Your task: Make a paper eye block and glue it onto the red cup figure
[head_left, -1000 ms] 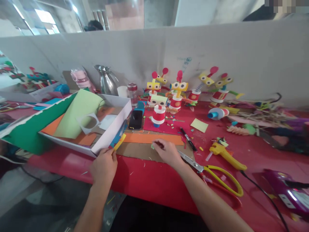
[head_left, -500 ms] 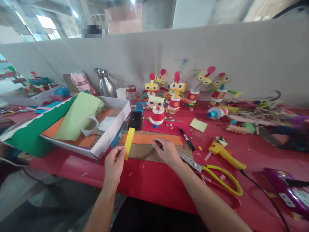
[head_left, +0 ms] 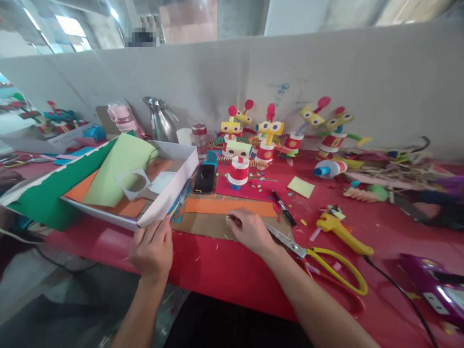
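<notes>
My left hand [head_left: 152,247] is closed by the front corner of the white box [head_left: 170,186], pinching a yellow paper strip [head_left: 179,206] that shows almost edge-on. My right hand [head_left: 251,232] is curled over the brown cardboard [head_left: 203,226], just below an orange paper strip [head_left: 213,206]. Its fingertips are pressed together, and whatever they hold is too small to name. Beside the right wrist lie large scissors [head_left: 290,244] with yellow and red handles. Beyond the hands stands a red and white paper-cup figure [head_left: 238,171].
A yellow glue gun [head_left: 344,234] with a cord and a black pen [head_left: 283,208] lie to the right. A phone [head_left: 204,179] is beside the box. Several cup robots [head_left: 266,150] line the wall. A glass jar [head_left: 199,140] and a steel jug [head_left: 161,121] stand behind.
My left hand has moved left and turned, taking the yellow paper strip toward the box, so the strip now shows edge-on. My right hand has hardly moved.
</notes>
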`<state>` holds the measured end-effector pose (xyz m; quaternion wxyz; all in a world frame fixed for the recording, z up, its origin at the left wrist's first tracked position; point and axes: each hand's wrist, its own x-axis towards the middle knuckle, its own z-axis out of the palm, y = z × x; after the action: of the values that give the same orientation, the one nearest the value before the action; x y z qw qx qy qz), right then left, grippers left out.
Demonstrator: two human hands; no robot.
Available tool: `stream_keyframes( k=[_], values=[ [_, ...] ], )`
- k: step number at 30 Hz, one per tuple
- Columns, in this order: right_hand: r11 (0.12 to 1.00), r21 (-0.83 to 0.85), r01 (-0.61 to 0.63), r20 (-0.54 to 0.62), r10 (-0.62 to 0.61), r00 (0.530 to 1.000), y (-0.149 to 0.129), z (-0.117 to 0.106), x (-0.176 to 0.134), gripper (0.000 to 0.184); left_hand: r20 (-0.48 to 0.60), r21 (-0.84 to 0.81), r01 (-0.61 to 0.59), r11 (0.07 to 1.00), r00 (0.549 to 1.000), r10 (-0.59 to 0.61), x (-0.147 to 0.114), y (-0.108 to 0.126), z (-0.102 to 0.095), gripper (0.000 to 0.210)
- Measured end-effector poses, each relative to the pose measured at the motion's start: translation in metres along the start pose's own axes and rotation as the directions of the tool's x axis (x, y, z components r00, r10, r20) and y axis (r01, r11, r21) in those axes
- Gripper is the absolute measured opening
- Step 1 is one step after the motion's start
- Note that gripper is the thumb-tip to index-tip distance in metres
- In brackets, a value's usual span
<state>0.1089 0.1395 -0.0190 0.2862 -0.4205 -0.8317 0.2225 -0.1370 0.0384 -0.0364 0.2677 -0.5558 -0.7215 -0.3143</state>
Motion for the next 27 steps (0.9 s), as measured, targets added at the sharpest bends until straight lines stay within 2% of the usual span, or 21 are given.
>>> stream_keyframes(
  k=[4, 7, 9, 13, 15, 17, 22, 27],
  values=[
    [1.0, -0.009, 0.012, 0.007, -0.012, 1.0, -0.003, 0.0, 0.0, 0.015, 0.184, 0.082, -0.045, 0.996, 0.982, 0.029, 0.009, 0.008, 0.002, 0.029],
    [1.0, -0.009, 0.014, 0.018, -0.014, 1.0, -0.004, 0.001, -0.001, 0.015, 0.225, 0.065, -0.048, 0.997, 0.974, 0.032, 0.019, 0.025, 0.001, 0.031],
    [1.0, -0.011, 0.006, 0.026, -0.006, 1.0, -0.005, 0.001, -0.002, 0.014, 0.285, 0.0, -0.079, 0.997, 0.956, 0.075, 0.03, 0.039, 0.004, 0.033],
    [0.999, -0.022, -0.026, 0.02, 0.026, 0.999, -0.006, -0.001, -0.002, 0.014, 0.471, -0.174, -0.232, 0.957, 0.834, 0.288, 0.059, 0.063, 0.029, 0.033],
    [0.999, -0.03, -0.044, 0.009, 0.044, 0.999, -0.005, -0.002, -0.002, 0.017, 0.497, -0.211, -0.28, 0.936, 0.794, 0.35, 0.07, 0.07, 0.045, 0.034],
    [0.998, -0.043, -0.056, -0.001, 0.056, 0.998, -0.005, -0.003, -0.002, 0.019, 0.5, -0.23, -0.311, 0.922, 0.775, 0.386, 0.074, 0.073, 0.061, 0.034],
    [0.994, -0.093, -0.05, 0.016, 0.052, 0.999, -0.008, -0.004, -0.003, 0.013, 0.488, -0.251, -0.334, 0.908, 0.767, 0.417, 0.072, 0.069, 0.084, 0.026],
    [0.988, -0.15, -0.04, 0.044, 0.047, 0.998, -0.008, -0.006, -0.003, 0.013, 0.512, -0.261, -0.186, 0.947, 0.805, 0.299, 0.069, 0.066, 0.084, 0.014]
  ],
)
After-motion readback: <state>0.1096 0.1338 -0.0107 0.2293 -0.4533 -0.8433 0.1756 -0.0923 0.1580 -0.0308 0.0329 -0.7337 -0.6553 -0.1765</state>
